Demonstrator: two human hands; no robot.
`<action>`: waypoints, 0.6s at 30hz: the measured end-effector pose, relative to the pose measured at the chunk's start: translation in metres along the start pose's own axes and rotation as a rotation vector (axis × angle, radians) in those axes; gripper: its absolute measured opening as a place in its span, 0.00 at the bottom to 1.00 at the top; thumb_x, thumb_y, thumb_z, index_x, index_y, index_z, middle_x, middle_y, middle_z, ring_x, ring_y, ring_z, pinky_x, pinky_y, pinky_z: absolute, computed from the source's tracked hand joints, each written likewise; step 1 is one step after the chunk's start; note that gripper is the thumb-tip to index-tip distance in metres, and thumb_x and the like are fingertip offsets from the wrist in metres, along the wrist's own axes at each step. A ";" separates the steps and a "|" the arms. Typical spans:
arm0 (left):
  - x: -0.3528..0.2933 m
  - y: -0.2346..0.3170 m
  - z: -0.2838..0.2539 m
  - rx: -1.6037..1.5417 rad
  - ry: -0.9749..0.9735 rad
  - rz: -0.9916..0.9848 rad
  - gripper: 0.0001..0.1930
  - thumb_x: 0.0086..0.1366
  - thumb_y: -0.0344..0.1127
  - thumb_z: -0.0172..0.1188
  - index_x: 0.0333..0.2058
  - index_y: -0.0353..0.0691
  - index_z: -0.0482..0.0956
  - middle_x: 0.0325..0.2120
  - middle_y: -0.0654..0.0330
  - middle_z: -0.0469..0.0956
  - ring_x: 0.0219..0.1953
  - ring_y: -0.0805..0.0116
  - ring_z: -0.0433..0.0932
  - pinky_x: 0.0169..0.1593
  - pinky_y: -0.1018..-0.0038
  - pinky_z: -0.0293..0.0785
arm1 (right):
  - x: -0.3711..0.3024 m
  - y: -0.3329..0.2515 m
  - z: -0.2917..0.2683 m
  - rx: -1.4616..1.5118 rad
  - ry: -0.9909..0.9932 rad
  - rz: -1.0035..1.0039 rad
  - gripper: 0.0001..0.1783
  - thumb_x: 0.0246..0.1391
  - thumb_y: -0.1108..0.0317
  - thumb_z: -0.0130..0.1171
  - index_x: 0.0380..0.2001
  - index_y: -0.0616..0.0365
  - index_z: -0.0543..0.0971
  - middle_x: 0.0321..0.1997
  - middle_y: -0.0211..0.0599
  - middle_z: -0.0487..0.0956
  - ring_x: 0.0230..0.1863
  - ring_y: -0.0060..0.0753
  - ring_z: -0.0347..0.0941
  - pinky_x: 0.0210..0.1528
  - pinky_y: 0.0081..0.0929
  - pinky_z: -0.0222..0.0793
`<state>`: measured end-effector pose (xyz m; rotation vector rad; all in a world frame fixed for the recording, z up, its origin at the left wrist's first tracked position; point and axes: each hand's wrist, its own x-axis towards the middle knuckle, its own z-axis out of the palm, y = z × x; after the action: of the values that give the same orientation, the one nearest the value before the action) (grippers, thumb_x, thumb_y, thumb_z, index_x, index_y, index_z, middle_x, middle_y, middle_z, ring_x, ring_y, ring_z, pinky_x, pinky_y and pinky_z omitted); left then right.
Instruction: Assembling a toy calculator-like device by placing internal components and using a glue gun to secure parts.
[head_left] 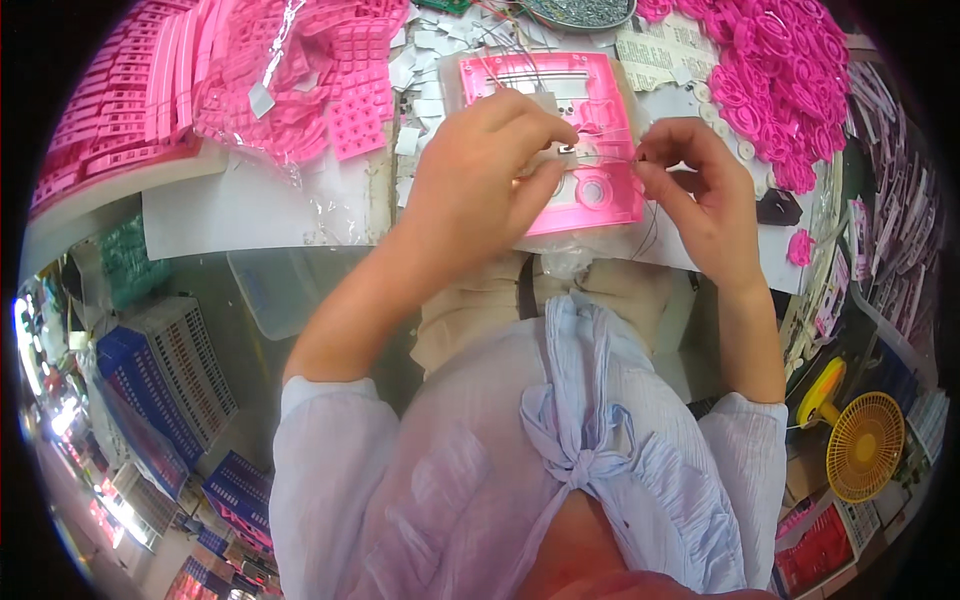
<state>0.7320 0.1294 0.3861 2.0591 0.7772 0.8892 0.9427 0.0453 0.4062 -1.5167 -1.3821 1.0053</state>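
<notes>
A pink plastic casing [622, 195] with a round opening and slots lies in front of me on the work surface. My left hand [475, 165] reaches over its left half, thumb and fingertips closed near a small metallic part; what they hold is hidden. At the casing's right edge my right hand [705, 190] pinches a thin wire [608, 160], which stretches across the casing toward the left fingertips. More thin wires [520, 48] rise from the casing's top edge. Another few hang below my right fingers.
Pink keypad-like sheets [360, 110] and stacked pink plastic parts [110, 110] fill the far left. Round pink parts [780, 90] are heaped at the right, beside white discs [722, 128]. A bowl of small metal pieces [580, 12] stands at the back. A yellow fan [865, 447] is lower right.
</notes>
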 end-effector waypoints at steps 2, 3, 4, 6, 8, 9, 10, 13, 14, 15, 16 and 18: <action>0.014 -0.009 0.005 0.124 -0.161 0.158 0.08 0.54 0.27 0.66 0.35 0.40 0.83 0.29 0.60 0.77 0.31 0.59 0.78 0.34 0.66 0.72 | -0.009 0.013 -0.003 0.058 -0.010 0.094 0.11 0.54 0.76 0.64 0.42 0.61 0.83 0.35 0.38 0.82 0.35 0.26 0.78 0.36 0.23 0.75; 0.019 -0.012 0.008 0.186 -0.239 0.237 0.09 0.54 0.26 0.66 0.36 0.40 0.83 0.29 0.61 0.77 0.30 0.61 0.78 0.32 0.67 0.72 | -0.014 0.014 -0.003 -0.013 -0.036 0.039 0.11 0.53 0.77 0.64 0.41 0.61 0.83 0.35 0.38 0.82 0.34 0.27 0.78 0.35 0.23 0.75; 0.021 -0.012 0.016 0.255 -0.254 0.299 0.07 0.54 0.31 0.66 0.33 0.42 0.82 0.29 0.62 0.78 0.33 0.59 0.78 0.37 0.63 0.71 | -0.019 0.014 -0.003 -0.082 -0.065 -0.014 0.10 0.53 0.77 0.65 0.40 0.61 0.83 0.35 0.38 0.83 0.34 0.27 0.78 0.35 0.24 0.75; 0.028 -0.014 0.031 0.385 -0.354 0.371 0.07 0.54 0.33 0.66 0.33 0.43 0.83 0.29 0.63 0.78 0.35 0.59 0.78 0.41 0.63 0.70 | -0.025 0.018 -0.002 -0.230 -0.081 -0.162 0.10 0.47 0.79 0.66 0.35 0.59 0.84 0.34 0.38 0.83 0.33 0.34 0.78 0.32 0.26 0.75; 0.029 -0.017 0.040 0.463 -0.438 0.379 0.08 0.55 0.35 0.66 0.33 0.43 0.83 0.29 0.63 0.78 0.37 0.59 0.77 0.44 0.62 0.70 | -0.029 0.028 0.000 -0.336 -0.087 -0.271 0.09 0.45 0.80 0.65 0.33 0.59 0.83 0.34 0.37 0.83 0.33 0.37 0.78 0.32 0.28 0.74; 0.029 -0.018 0.042 0.480 -0.469 0.349 0.08 0.55 0.36 0.66 0.34 0.43 0.83 0.30 0.62 0.78 0.37 0.59 0.78 0.44 0.62 0.69 | -0.028 0.031 0.000 -0.388 -0.092 -0.328 0.09 0.44 0.80 0.65 0.33 0.59 0.83 0.34 0.37 0.82 0.33 0.38 0.78 0.32 0.29 0.74; 0.029 -0.019 0.043 0.499 -0.501 0.317 0.09 0.56 0.36 0.66 0.35 0.43 0.82 0.31 0.62 0.79 0.38 0.58 0.78 0.45 0.62 0.69 | -0.027 0.032 -0.001 -0.402 -0.114 -0.379 0.09 0.43 0.80 0.65 0.32 0.58 0.83 0.34 0.36 0.82 0.33 0.39 0.77 0.32 0.30 0.74; 0.020 -0.016 0.042 0.287 -0.270 0.275 0.10 0.56 0.35 0.66 0.37 0.42 0.82 0.34 0.60 0.79 0.38 0.58 0.78 0.45 0.62 0.70 | -0.021 0.035 -0.003 -0.457 -0.176 -0.510 0.10 0.41 0.79 0.66 0.30 0.58 0.82 0.34 0.36 0.82 0.33 0.40 0.77 0.33 0.31 0.74; 0.017 -0.013 0.038 0.251 -0.227 0.266 0.10 0.56 0.34 0.66 0.38 0.42 0.81 0.34 0.59 0.79 0.38 0.58 0.77 0.45 0.62 0.70 | -0.020 0.035 -0.003 -0.485 -0.193 -0.537 0.10 0.40 0.79 0.67 0.30 0.58 0.82 0.35 0.35 0.82 0.33 0.39 0.77 0.33 0.32 0.74; 0.013 -0.008 0.031 0.215 -0.184 0.257 0.10 0.57 0.33 0.66 0.38 0.41 0.81 0.34 0.59 0.79 0.38 0.57 0.77 0.45 0.62 0.69 | -0.019 0.036 -0.003 -0.512 -0.209 -0.565 0.10 0.39 0.78 0.67 0.30 0.58 0.82 0.35 0.35 0.82 0.33 0.39 0.77 0.32 0.32 0.74; 0.007 -0.005 0.025 0.178 -0.136 0.247 0.10 0.57 0.33 0.66 0.39 0.41 0.81 0.34 0.58 0.79 0.37 0.57 0.77 0.45 0.62 0.69 | -0.017 0.041 -0.002 -0.435 -0.196 -0.550 0.11 0.38 0.78 0.68 0.30 0.58 0.82 0.35 0.35 0.82 0.32 0.39 0.76 0.32 0.31 0.73; -0.013 -0.006 0.023 0.152 -0.206 0.224 0.11 0.57 0.32 0.66 0.39 0.42 0.81 0.34 0.59 0.79 0.37 0.58 0.77 0.45 0.63 0.69 | -0.013 0.054 -0.003 -0.281 -0.163 -0.522 0.13 0.37 0.77 0.69 0.31 0.57 0.83 0.35 0.34 0.82 0.31 0.38 0.75 0.30 0.31 0.72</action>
<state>0.7414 0.1139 0.3663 2.3630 0.5235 0.7401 0.9623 0.0293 0.3564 -1.1777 -1.9701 0.6338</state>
